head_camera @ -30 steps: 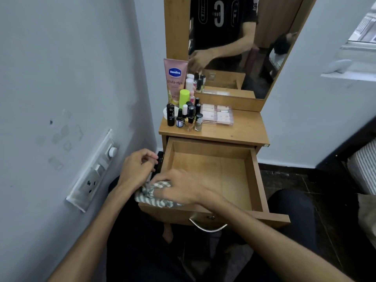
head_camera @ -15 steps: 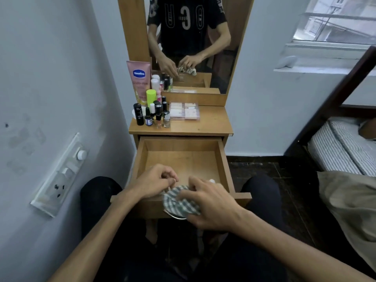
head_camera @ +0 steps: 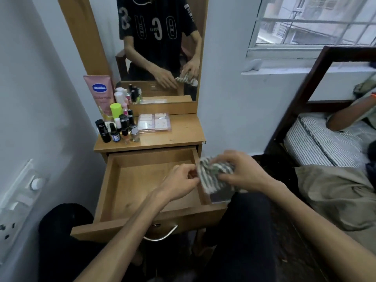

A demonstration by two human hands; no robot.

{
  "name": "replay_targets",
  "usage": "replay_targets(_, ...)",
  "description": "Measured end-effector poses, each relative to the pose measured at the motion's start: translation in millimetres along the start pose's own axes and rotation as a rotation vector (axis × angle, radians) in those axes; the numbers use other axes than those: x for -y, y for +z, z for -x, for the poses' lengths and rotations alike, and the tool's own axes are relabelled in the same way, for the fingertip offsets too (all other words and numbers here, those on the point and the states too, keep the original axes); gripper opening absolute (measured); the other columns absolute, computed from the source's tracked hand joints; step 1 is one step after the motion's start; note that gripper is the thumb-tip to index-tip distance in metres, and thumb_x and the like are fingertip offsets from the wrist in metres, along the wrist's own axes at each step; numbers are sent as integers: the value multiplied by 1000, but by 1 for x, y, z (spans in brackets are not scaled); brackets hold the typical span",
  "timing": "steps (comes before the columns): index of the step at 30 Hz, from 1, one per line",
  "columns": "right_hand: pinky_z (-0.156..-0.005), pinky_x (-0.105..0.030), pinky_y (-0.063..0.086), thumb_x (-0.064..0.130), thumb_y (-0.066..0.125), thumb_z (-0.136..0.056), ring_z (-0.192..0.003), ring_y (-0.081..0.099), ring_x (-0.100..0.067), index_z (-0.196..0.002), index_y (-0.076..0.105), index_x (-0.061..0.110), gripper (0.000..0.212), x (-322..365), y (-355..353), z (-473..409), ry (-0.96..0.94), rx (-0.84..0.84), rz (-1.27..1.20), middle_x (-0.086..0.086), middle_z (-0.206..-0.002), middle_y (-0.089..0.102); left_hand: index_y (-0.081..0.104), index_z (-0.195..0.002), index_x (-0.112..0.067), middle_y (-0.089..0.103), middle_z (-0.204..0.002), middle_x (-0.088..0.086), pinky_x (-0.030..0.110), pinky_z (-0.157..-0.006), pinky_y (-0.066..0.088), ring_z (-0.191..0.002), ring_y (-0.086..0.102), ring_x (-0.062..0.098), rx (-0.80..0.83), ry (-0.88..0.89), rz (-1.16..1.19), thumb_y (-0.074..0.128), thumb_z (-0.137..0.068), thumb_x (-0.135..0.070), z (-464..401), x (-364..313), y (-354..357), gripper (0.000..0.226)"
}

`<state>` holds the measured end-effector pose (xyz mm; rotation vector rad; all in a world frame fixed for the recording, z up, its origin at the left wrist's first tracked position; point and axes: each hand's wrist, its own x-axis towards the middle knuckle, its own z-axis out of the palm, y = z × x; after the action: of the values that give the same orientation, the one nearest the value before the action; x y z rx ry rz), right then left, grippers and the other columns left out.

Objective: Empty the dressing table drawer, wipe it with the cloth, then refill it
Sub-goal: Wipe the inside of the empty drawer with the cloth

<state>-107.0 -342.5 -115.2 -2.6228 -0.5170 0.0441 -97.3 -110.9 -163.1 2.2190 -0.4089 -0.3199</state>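
The striped cloth (head_camera: 213, 176) hangs bunched over the right wall of the open, bare drawer (head_camera: 142, 180). Right hand (head_camera: 242, 174) fingers clutch it; left hand (head_camera: 181, 180) fingers pinch its edge. Bottles (head_camera: 120, 127) crowd the table (head_camera: 181, 133) behind.

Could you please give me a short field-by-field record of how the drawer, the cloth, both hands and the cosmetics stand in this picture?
drawer: pulled open, inside bare
cloth: striped, bunched, held over the drawer's right wall
left hand: pinching the cloth's left edge
right hand: grip closed on the cloth
bottles: standing at the tabletop's left rear
lotion tube: upright against the mirror frame
clear flat case: on the tabletop, right of the bottles
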Motion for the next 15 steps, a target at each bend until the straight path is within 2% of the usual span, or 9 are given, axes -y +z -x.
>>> replay_targets(3,-84,-23,51,27,76,-90,-93,62,-5,-125,70,38,37,-7,23,-51,-1,-75,-136,10,-109,65,74,-109,-30,76,-101,-6,37,-82,58,-90,68,14,-185,-15,-28,59,-87,-33,-27,-5,-10,27)
replay_targets(6,-88,-33,53,22,71,-93,-96,60,-13,-131,66,34,41,-11,59,-89,30,-106,-144,5,-113,61,71,-114,-25,74,-108,4,40,-84,56,-99,66,27,-268,-157,-99,57,-89,-27,-51,0,-17,29)
replay_targets(9,-90,-35,49,23,68,-91,-99,52,-19,-130,66,32,40,-18,87,-95,39,-90,-69,1,-112,51,71,-110,-23,73,-108,10,38,-77,54,-102,66,35,-198,-286,-217,56,-86,-31,-59,11,-11,29)
replay_targets(11,-94,-37,48,24,66,-89,-100,51,-21,-124,70,32,36,-20,89,-90,63,-51,-78,0,-111,47,72,-104,-25,74,-105,10,38,-75,53,-100,66,35,-141,-308,-209,57,-83,-34,-54,17,-3,28)
replay_targets(13,-95,-37,48,26,65,-90,-98,53,-21,-116,74,35,29,-20,78,-82,107,50,-90,0,-109,47,74,-90,-24,75,-93,7,41,-74,58,-90,69,32,-96,-275,-199,55,-77,-38,-47,22,6,26)
replay_targets(15,-91,-35,51,30,69,-88,-97,59,-20,-109,75,39,24,-14,62,-64,123,204,-118,0,-109,57,73,-72,-18,73,-75,4,36,-61,54,-72,68,28,-66,-242,-214,57,-80,-38,-37,26,11,27)
